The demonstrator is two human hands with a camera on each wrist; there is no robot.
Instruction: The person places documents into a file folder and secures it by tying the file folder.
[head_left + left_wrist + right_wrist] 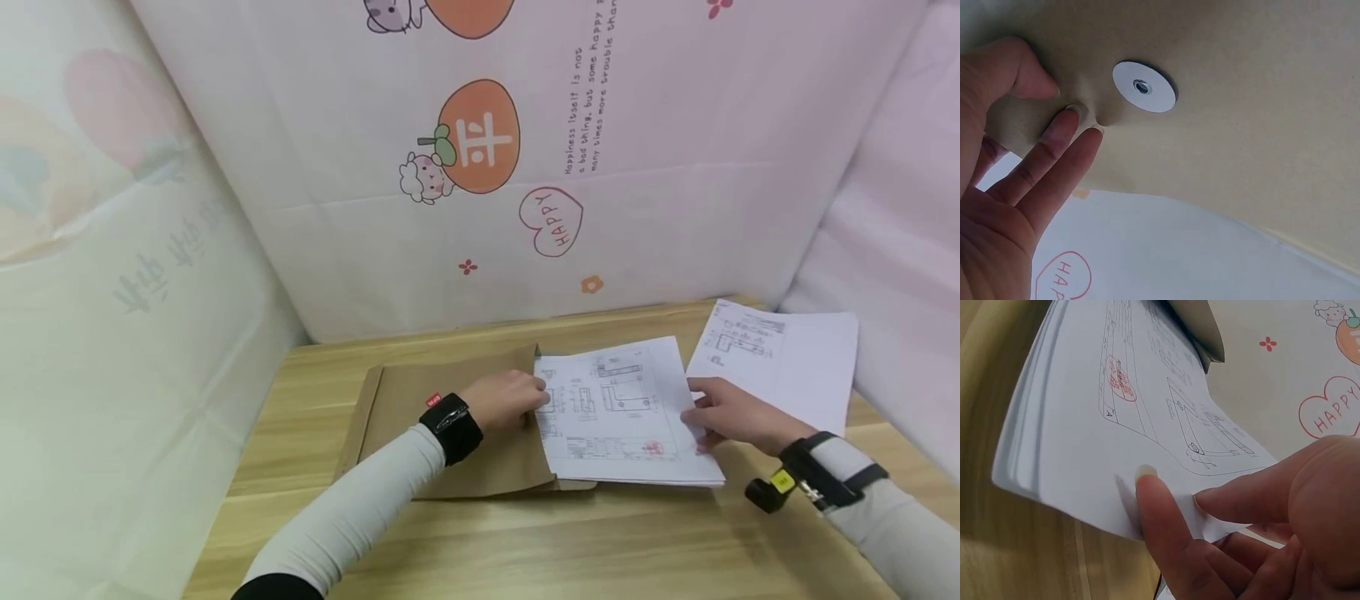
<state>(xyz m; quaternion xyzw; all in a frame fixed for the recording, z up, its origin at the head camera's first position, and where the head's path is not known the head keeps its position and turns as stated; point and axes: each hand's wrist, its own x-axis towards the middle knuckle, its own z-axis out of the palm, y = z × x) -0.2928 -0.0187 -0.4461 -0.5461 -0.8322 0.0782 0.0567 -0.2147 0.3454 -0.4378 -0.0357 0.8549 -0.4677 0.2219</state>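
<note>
A brown kraft-paper document envelope (pixel 450 458) lies on the table with its mouth to the right. My left hand (pixel 504 400) grips it near the mouth edge. In the left wrist view, the fingertips (pixel 1094 134) crease the brown paper beside a white round button (pixel 1144 86) with a metal eyelet. A stack of printed drawing sheets (pixel 622 417) is partly inside the envelope; its left part is hidden. My right hand (pixel 738 414) pinches the sheets' outer edge. In the right wrist view, the paper (pixel 1079 456) bends near the fingers, and a red stamp shows on the top sheet.
Another set of printed sheets (pixel 813 354) lies at the back right of the wooden table (pixel 600 542), behind the right hand. A patterned cloth (pixel 360 250) hangs along the back, with more cloth on both sides. Each wrist wears a black strap.
</note>
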